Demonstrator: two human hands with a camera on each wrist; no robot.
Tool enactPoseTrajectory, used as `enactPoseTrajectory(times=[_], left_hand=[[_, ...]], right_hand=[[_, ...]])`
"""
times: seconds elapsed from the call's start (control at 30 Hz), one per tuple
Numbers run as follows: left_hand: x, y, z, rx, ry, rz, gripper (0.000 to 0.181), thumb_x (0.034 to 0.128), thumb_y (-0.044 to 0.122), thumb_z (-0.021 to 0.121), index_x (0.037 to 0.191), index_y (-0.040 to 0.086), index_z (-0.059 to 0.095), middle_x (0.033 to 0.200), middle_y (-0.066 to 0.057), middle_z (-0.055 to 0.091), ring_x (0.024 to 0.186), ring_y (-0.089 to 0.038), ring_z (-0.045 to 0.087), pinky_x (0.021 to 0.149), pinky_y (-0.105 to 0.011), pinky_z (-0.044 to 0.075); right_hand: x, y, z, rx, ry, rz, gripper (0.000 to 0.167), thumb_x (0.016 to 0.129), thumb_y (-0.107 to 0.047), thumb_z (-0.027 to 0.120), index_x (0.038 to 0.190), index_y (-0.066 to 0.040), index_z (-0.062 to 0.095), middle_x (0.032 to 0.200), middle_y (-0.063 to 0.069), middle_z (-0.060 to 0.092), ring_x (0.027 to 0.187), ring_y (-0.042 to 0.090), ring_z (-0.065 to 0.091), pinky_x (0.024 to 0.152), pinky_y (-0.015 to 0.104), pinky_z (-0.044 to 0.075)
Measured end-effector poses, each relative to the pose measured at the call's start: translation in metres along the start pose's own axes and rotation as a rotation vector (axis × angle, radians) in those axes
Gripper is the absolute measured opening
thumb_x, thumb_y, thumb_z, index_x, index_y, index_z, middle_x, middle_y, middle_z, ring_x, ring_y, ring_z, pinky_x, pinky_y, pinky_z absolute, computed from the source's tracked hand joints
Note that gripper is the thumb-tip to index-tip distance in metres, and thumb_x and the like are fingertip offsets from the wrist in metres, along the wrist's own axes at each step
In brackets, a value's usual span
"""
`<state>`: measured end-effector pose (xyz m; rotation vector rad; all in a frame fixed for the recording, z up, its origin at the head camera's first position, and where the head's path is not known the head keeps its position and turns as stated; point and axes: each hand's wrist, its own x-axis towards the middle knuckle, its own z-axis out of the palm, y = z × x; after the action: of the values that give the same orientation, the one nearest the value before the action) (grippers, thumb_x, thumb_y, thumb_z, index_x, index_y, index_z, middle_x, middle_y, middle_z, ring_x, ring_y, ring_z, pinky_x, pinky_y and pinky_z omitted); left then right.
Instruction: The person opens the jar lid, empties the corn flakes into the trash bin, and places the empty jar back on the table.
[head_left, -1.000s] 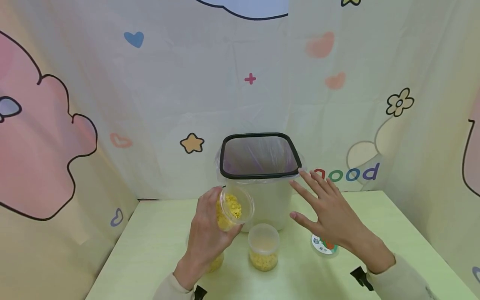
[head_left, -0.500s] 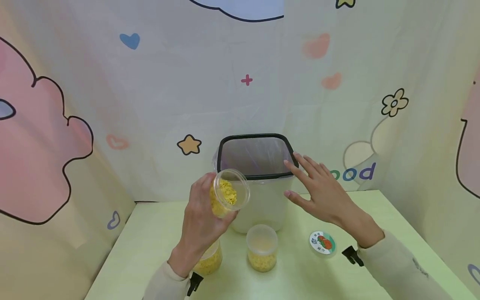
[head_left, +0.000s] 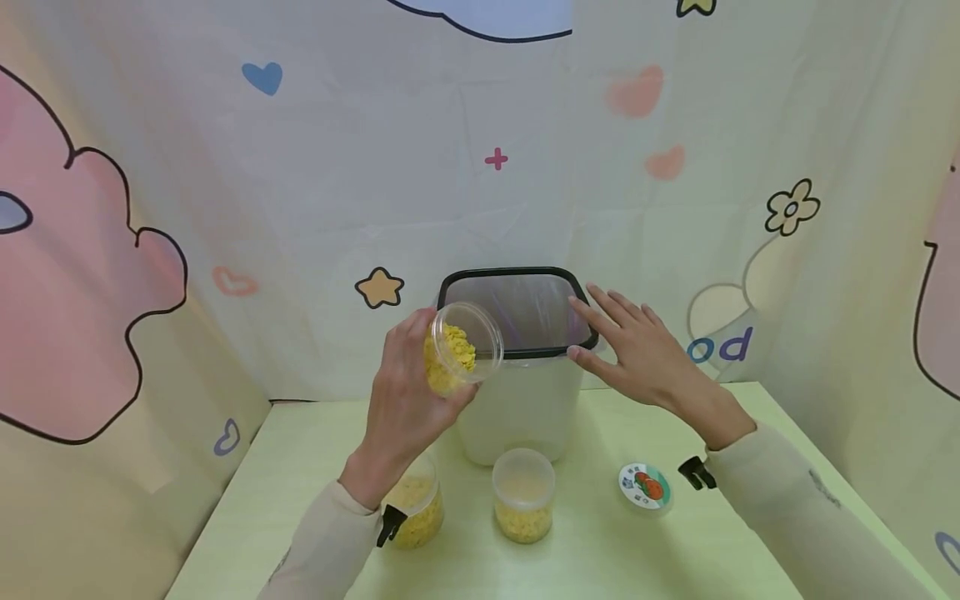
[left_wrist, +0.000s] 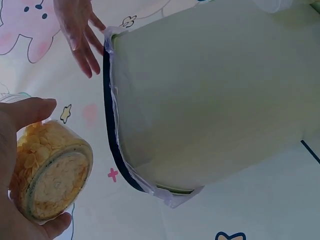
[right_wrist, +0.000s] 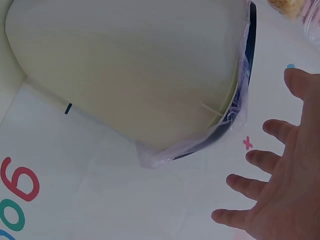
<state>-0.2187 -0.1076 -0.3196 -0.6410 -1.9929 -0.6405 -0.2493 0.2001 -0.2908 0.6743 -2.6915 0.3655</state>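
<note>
My left hand (head_left: pixel 408 383) grips a clear plastic jar (head_left: pixel 467 343) of yellow flakes. The jar is tilted, its open mouth facing right at the front left of the bin's rim. In the left wrist view, the jar's base (left_wrist: pixel 59 184) and the flakes show between thumb and fingers. The white trash bin (head_left: pixel 517 408) has a black rim (head_left: pixel 525 353) and a thin plastic liner (right_wrist: pixel 155 155). My right hand (head_left: pixel 645 354), fingers spread, hovers by the rim's right side and holds nothing; whether it touches the rim I cannot tell.
Two more clear jars stand on the pale green table (head_left: pixel 600 550): a middle jar (head_left: pixel 523 500) partly filled with flakes, and a left jar (head_left: pixel 416 504) partly behind my left wrist. A round lid (head_left: pixel 645 487) with a printed label lies at right. A patterned curtain (head_left: pixel 337 167) hangs behind the bin.
My left hand has raised the tilted jar from in front of the bin to rim height. My right hand has moved up and slightly left, uncovering the lid.
</note>
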Motion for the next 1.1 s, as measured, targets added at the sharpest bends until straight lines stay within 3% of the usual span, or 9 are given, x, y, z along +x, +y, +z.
enactPoseTrajectory(times=[0.37,0.8,1.1], left_hand=[[0.022,-0.010,0.006,0.016,0.004,0.008,0.097,0.0659,0.028,0.088,0.144,0.007,0.036,0.136,-0.016,0.051,0.123,-0.031,0.051,0.089,-0.048,0.057],[0.041,-0.016,0.013,0.032,-0.022,0.002,0.093,0.0695,0.031,0.086,0.145,0.007,0.036,0.138,-0.015,0.050,0.127,-0.031,0.050,0.092,-0.048,0.055],[0.052,-0.023,0.017,0.046,-0.053,0.009,0.093,0.0698,0.032,0.086,0.145,0.006,0.036,0.138,-0.014,0.049,0.126,-0.030,0.050,0.093,-0.046,0.055]], right_hand=[[0.020,0.015,-0.003,0.030,-0.038,-0.020,0.070,0.100,-0.050,0.046,0.158,-0.019,0.021,0.164,0.013,0.020,0.146,0.044,0.027,0.117,0.063,0.021],[0.041,0.017,-0.004,0.086,-0.139,0.060,0.073,0.100,-0.055,0.040,0.159,-0.021,0.015,0.166,0.012,0.013,0.148,0.043,0.021,0.110,0.067,0.030],[0.049,0.025,0.008,0.132,-0.114,0.089,0.065,0.104,-0.043,0.039,0.158,-0.012,0.018,0.161,0.022,0.020,0.143,0.047,0.030,0.113,0.064,0.029]])
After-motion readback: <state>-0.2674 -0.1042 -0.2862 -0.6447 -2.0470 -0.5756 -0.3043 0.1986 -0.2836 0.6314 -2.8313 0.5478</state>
